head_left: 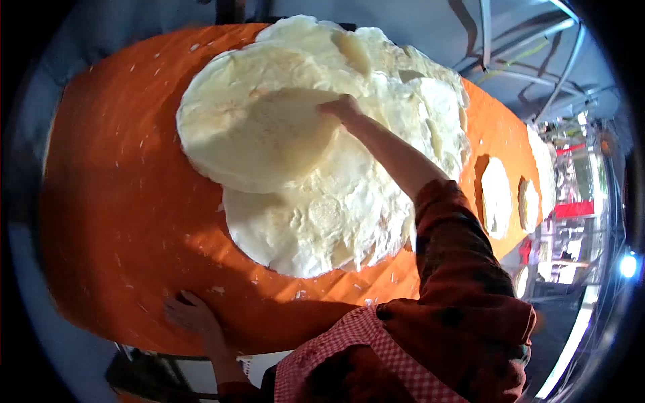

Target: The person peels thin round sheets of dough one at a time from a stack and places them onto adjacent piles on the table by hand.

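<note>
Round pale sheet [259, 138] on upper left part of broad sheet pile [329, 228], reaching left and downward from right hand [341, 109], which meets its right edge. Right hand closed, grasping that edge above pile; right arm stretched over pile's right part, dark-red sleeve [450, 248] ending at forearm. Left hand [189, 313] released, palm down, fingers extended on orange table [114, 181], below and left of pile. Smaller stack [497, 198] right of pile.

A small white light [628, 264] glares at the far right. Dark shadows lie on the orange table [107, 201] and the pale sheets [322, 215]. The edges look bent, with black corners.
</note>
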